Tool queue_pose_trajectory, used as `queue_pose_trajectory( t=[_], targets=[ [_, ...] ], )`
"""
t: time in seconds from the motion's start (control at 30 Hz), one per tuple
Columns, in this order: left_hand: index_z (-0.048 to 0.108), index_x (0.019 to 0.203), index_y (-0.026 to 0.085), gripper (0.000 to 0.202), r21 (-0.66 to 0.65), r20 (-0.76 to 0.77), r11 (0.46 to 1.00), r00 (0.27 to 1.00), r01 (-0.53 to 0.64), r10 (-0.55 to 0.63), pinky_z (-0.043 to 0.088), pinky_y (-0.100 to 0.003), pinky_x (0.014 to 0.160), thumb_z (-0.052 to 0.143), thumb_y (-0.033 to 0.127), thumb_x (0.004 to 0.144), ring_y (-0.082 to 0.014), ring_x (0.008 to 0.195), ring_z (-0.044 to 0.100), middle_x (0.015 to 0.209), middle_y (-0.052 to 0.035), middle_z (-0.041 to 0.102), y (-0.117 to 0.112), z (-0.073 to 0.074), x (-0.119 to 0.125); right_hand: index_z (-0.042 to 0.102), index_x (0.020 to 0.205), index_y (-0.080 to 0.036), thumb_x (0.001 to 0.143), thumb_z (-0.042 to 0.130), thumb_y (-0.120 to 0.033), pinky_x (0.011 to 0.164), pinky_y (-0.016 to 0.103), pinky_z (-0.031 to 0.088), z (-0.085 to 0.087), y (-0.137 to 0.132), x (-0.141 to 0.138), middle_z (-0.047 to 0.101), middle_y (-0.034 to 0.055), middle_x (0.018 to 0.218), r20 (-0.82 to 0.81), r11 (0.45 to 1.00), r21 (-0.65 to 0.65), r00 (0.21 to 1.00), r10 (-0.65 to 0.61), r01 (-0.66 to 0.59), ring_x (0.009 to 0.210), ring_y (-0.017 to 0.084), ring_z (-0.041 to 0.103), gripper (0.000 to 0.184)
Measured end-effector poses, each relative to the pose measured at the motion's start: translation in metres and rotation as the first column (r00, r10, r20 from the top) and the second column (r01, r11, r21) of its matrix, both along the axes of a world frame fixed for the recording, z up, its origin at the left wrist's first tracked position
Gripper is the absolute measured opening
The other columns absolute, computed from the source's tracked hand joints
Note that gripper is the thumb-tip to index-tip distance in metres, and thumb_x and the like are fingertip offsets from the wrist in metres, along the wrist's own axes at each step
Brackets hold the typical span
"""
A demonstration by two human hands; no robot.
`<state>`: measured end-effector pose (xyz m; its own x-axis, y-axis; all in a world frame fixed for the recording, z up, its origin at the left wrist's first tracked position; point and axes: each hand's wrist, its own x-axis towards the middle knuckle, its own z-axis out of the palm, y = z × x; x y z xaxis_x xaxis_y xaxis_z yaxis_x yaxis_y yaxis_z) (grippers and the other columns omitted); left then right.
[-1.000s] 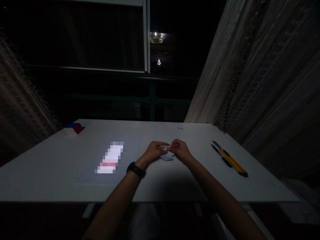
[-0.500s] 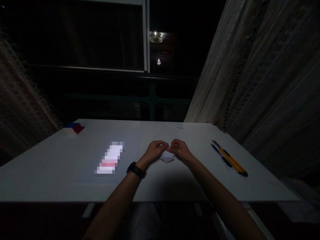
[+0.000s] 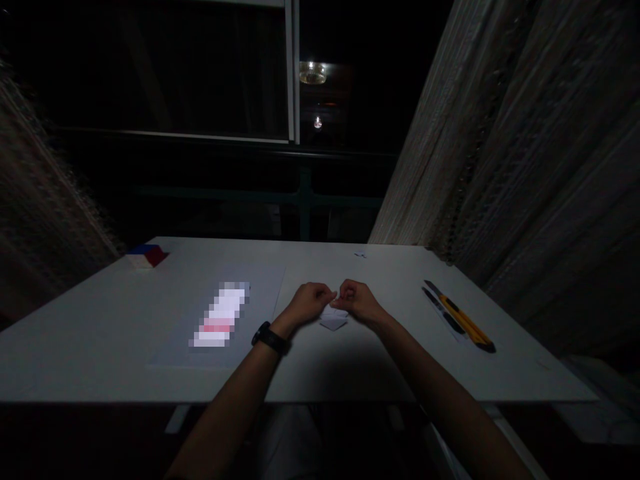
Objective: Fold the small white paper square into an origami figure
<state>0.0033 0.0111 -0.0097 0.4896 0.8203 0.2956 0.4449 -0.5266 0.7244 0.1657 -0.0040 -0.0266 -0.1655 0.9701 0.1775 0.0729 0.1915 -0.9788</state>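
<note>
Both my left hand (image 3: pixel 307 303) and right hand (image 3: pixel 357 301) pinch a small folded paper (image 3: pixel 333 321), fingers closed on its top. It looks light and bendy, so I hold the edges softly.

Small folded white paper (image 3: pixel 333 319); pinched

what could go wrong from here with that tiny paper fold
1. The light is dim and the small folded paper is pinched between left hand and right hand, so a crease could land crooked or tear.
2. The yellow utility knife lies on the table right of the right arm; a sideways sweep might knock it. Its blade state is too dark to tell.
</note>
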Motion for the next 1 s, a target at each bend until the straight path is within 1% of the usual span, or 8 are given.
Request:
queue_pose_trajectory(
  t=[0.17,0.27,0.37,0.43,0.63,0.73,0.87,1.0],
  targets=[
    [0.064,0.069,0.013,0.031,0.099,-0.025,0.994,0.999,-0.036,0.039,0.029,-0.022,0.052,0.044,0.036,0.077,-0.0108,0.056,0.048,0.061,-0.0025,0.059,-0.003,0.0,0.002,0.047,0.063,-0.017,0.045,0.076,-0.03,0.043,0.019,0.034,0.002,-0.001,-0.001,0.049,-0.0075,0.048,-0.004,1.0,-0.02,1.0,-0.009,0.009,0.044,0.007,0.044,0.036],
    [0.064,0.071,0.013,0.031,0.114,-0.048,0.992,0.997,-0.051,0.057,0.03,-0.022,0.053,0.043,0.035,0.078,-0.0112,0.057,0.048,0.062,-0.0028,0.06,-0.005,0.002,0.003,0.045,0.066,-0.018,0.046,0.076,-0.029,0.045,0.02,0.035,0.002,-0.002,-0.001,0.052,-0.0074,0.051,-0.032,0.998,-0.053,0.998,0.044,-0.046,0.045,0.007,0.046,0.038],
    [0.063,0.073,0.014,0.03,0.127,-0.075,0.99,0.994,-0.069,0.079,0.03,-0.021,0.053,0.043,0.034,0.079,-0.0112,0.058,0.048,0.063,-0.0028,0.06,-0.007,0.003,0.004,0.042,0.067,-0.019,0.045,0.076,-0.026,0.042,0.018,0.031,0.0,-0.002,-0.001,0.051,-0.0089,0.051,-0.035,0.995,-0.062,0.996,0.082,-0.084,0.043,0.006,0.044,0.041],
    [0.063,0.073,0.014,0.029,0.142,-0.088,0.987,0.992,-0.073,0.086,0.03,-0.022,0.053,0.043,0.033,0.079,-0.0111,0.057,0.048,0.063,-0.0028,0.06,-0.007,0.003,0.004,0.041,0.067,-0.019,0.044,0.076,-0.025,0.041,0.017,0.029,-0.002,-0.001,-0.002,0.049,-0.0097,0.05,-0.037,0.995,-0.057,0.996,0.077,-0.079,0.042,0.006,0.042,0.042],
    [0.061,0.072,0.013,0.025,0.188,-0.087,0.98,0.993,-0.063,0.081,0.029,-0.022,0.054,0.043,0.028,0.08,-0.0112,0.057,0.048,0.063,-0.0029,0.059,-0.01,0.005,0.005,0.039,0.065,-0.02,0.041,0.076,-0.022,0.041,0.017,0.03,-0.005,0.001,-0.004,0.046,-0.0106,0.05,-0.083,0.994,-0.096,0.996,0.035,-0.043,0.041,0.005,0.04,0.044],
    [0.061,0.073,0.014,0.025,0.204,-0.091,0.977,0.992,-0.062,0.082,0.03,-0.022,0.055,0.042,0.028,0.081,-0.0116,0.059,0.049,0.065,-0.0034,0.059,-0.012,0.006,0.005,0.038,0.064,-0.02,0.04,0.076,-0.021,0.039,0.017,0.03,-0.004,0.0,-0.005,0.045,-0.0111,0.048,-0.099,0.994,-0.108,0.995,0.024,-0.035,0.04,0.006,0.04,0.045],
    [0.06,0.072,0.015,0.025,0.242,-0.099,0.969,0.992,-0.049,0.075,0.031,-0.022,0.057,0.041,0.028,0.081,-0.0118,0.061,0.05,0.067,-0.0034,0.06,-0.012,0.005,0.006,0.038,0.062,-0.02,0.04,0.075,-0.021,0.038,0.017,0.029,-0.002,0.0,-0.005,0.045,-0.0109,0.047,-0.086,0.997,-0.077,0.996,0.0,-0.007,0.04,0.006,0.04,0.043],
    [0.061,0.074,0.016,0.024,0.276,-0.112,0.96,0.99,-0.056,0.09,0.033,-0.022,0.06,0.041,0.027,0.082,-0.0126,0.064,0.051,0.069,-0.0039,0.06,-0.011,0.006,0.004,0.04,0.065,-0.02,0.045,0.073,-0.025,0.041,0.019,0.033,0.0,-0.001,-0.005,0.051,-0.0087,0.049,-0.02,1.0,-0.026,1.0,-0.011,0.01,0.042,0.007,0.044,0.039]
  ],
)
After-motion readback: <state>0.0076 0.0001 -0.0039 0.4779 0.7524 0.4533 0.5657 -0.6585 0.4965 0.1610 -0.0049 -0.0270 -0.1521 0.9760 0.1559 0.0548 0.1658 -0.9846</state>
